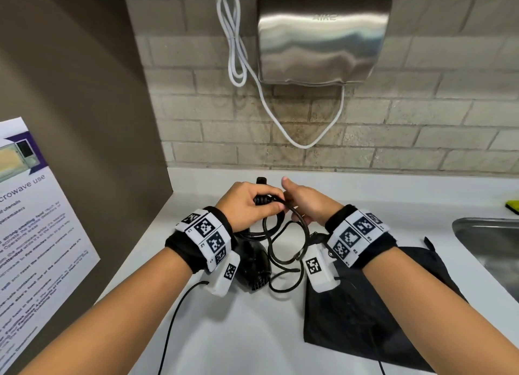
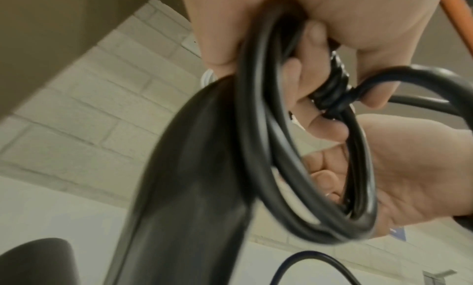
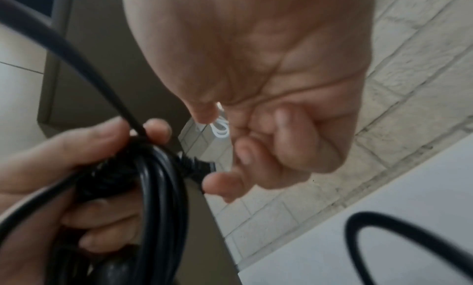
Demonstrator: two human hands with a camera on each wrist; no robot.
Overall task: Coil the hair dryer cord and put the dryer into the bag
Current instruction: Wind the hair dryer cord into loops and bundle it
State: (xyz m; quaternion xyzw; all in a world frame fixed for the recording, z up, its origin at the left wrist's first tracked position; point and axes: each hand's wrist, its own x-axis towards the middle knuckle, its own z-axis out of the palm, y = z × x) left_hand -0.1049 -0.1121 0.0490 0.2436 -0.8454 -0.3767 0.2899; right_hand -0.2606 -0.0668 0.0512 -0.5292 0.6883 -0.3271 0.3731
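A printed microwave notice (image 1: 33,220) hangs on the brown side panel, far left of the hair dryer (image 1: 252,265). The black dryer hangs head-down over the white worktop (image 1: 224,332), its body showing just below the left hand (image 1: 250,203). That hand is wrapped round the top of the dryer's handle, fingers (image 2: 294,80) curled tight over the handle end and several gathered loops of the black cord (image 1: 292,251). The loops hang from the grip to the right of the dryer and reach down to the worktop. Right of the dryer, the right hand (image 1: 306,203) sits close against the left one, its fingers (image 3: 289,135) loosely curled, with a run of cord passing under it; whether they pinch the cord cannot be told. The black bag (image 1: 393,318) lies flat on the worktop, right of the dryer and under the right forearm. A steel sink (image 1: 488,245) lies further right. On the tiled wall above the dryer hangs a metal hand dryer (image 1: 323,37) with a white cable (image 1: 236,37).
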